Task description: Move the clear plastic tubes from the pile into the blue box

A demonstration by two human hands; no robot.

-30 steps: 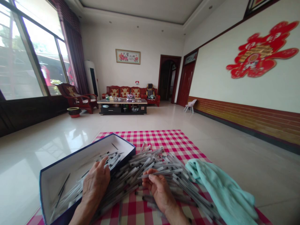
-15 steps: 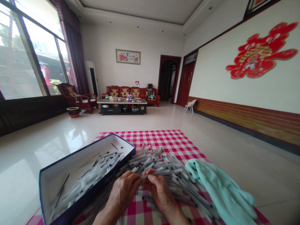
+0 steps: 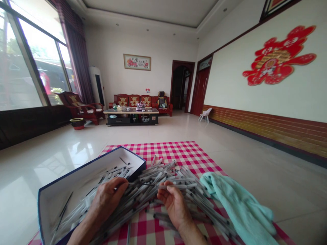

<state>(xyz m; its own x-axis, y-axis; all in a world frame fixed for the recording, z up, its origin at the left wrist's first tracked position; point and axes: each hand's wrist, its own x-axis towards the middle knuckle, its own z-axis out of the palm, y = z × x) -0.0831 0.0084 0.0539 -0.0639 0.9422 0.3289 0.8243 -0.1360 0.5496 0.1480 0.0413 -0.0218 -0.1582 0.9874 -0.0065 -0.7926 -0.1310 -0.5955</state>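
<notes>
My left hand (image 3: 108, 194) is closed in a pinch on the end of a thin pen refill (image 3: 146, 184), pale near the fingers and dark further along. The refill stretches across to my right hand (image 3: 175, 204), whose thumb and fingers grip a clear, whitish pen barrel (image 3: 182, 186). The refill's far end meets the barrel at my right fingertips; whether it is still inside cannot be made out. Below and around both hands lies a heap of similar pen barrels (image 3: 204, 204), many with black ends.
A white box with a blue rim (image 3: 79, 169) stands at the left, holding clear tubes and dark refills. To the right lies a crumpled mint-green cloth (image 3: 237, 204). Everything rests on a pink-and-white checked cloth (image 3: 184, 149). A coffee table (image 3: 131, 111) stands farther back.
My left hand has moved left, away from my right hand, and a length of refill now shows between them. My right hand stays nearly in place with the barrel.
</notes>
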